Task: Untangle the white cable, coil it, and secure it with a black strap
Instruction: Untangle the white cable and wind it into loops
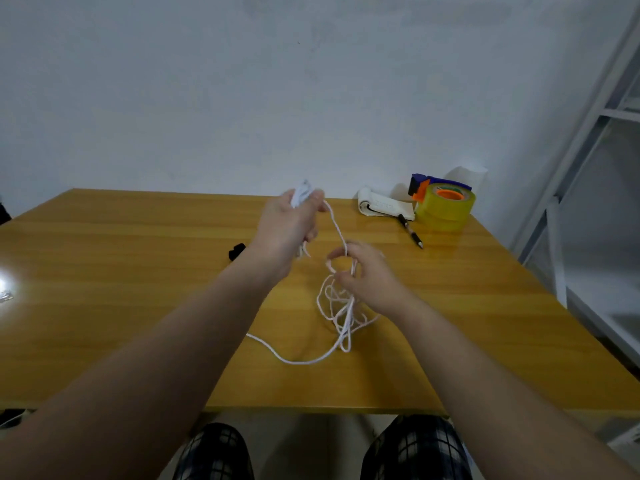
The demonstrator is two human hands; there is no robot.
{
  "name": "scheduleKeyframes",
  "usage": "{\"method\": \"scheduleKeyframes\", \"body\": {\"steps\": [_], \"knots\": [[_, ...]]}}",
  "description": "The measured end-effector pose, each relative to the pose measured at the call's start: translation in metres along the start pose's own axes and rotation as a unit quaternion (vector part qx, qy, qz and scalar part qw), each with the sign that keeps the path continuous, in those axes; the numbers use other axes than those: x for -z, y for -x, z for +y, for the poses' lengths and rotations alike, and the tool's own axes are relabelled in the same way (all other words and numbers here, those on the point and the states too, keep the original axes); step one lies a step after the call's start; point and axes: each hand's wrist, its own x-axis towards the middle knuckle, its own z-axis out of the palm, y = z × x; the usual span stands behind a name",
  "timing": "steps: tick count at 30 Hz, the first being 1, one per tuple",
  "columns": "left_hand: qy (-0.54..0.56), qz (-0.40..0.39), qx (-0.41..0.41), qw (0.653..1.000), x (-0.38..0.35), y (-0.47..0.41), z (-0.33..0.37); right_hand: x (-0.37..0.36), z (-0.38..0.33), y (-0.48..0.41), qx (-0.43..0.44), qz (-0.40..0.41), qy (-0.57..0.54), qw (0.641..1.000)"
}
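Our left hand [289, 226] is raised above the table [138, 271], fingers curled tight round a small bundle of the white cable [337, 232], whose loops poke out above the fist. From there one strand runs down to our right hand [369, 273], where the thumb and fingers close on it in a pinch. Below the right hand the rest of the cable lies in a loose tangle on the wood, one long loop trailing toward the near edge. The black strap [237, 251] lies on the table just left of our left wrist. Far right sit a notebook [381, 206], a pen [410, 233] and a tape dispenser [445, 206].
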Motion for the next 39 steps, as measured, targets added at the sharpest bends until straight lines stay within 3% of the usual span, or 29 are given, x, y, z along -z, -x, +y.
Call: {"method": "scheduleKeyframes", "body": {"steps": [2,4,6,9,12,15,17,19,21,24,30,32,35,37,39], "knots": [[0.097,0.105,0.016,0.99,0.017,-0.013,0.017,0.001,0.015,0.004,-0.027,-0.018,-0.015,0.999],[0.153,0.154,0.007,0.976,0.04,-0.027,0.034,0.01,0.029,0.012,-0.063,0.0,-0.068,0.996],[0.142,0.152,0.003,0.978,0.052,-0.031,0.04,0.022,0.041,0.014,-0.098,0.044,-0.026,0.994],[0.18,0.139,0.034,0.973,0.045,-0.025,0.028,0.044,0.052,0.006,-0.226,0.089,0.151,0.958],[0.265,0.077,0.097,0.956,0.036,-0.022,0.013,0.06,0.052,0.002,-0.309,0.015,0.161,0.937],[0.256,-0.047,0.139,0.955,0.027,-0.016,0.006,0.069,0.046,0.009,-0.209,-0.042,0.146,0.966],[0.211,-0.107,0.149,0.96,0.018,-0.008,0.003,0.07,0.028,0.017,-0.091,0.019,0.067,0.993],[0.182,-0.155,0.167,0.957,0.007,-0.001,0.002,0.067,0.006,0.023,0.002,0.13,0.006,0.992],[0.163,-0.185,0.187,0.951,-0.005,0.006,0.001,0.061,-0.01,0.026,0.073,0.153,-0.034,0.985],[0.155,-0.212,0.198,0.945,-0.017,0.013,0.001,0.054,-0.025,0.02,0.088,0.023,-0.165,0.982],[0.178,-0.276,0.228,0.916,-0.015,0.022,0.004,0.061,-0.038,0.016,0.076,-0.027,-0.247,0.966],[0.143,-0.252,0.244,0.925,-0.015,0.02,0.005,0.058,-0.039,0.016,0.038,-0.04,-0.264,0.963],[-0.017,-0.098,0.193,0.976,-0.019,0.015,0.006,0.054,-0.043,0.012,0.012,-0.032,-0.25,0.968],[-0.093,-0.029,0.146,0.984,-0.02,0.009,0.005,0.051,-0.048,0.011,0.02,-0.031,-0.244,0.969],[-0.101,-0.005,0.121,0.987,-0.018,0.004,0.005,0.048,-0.051,0.008,0.018,-0.024,-0.274,0.961]]}}
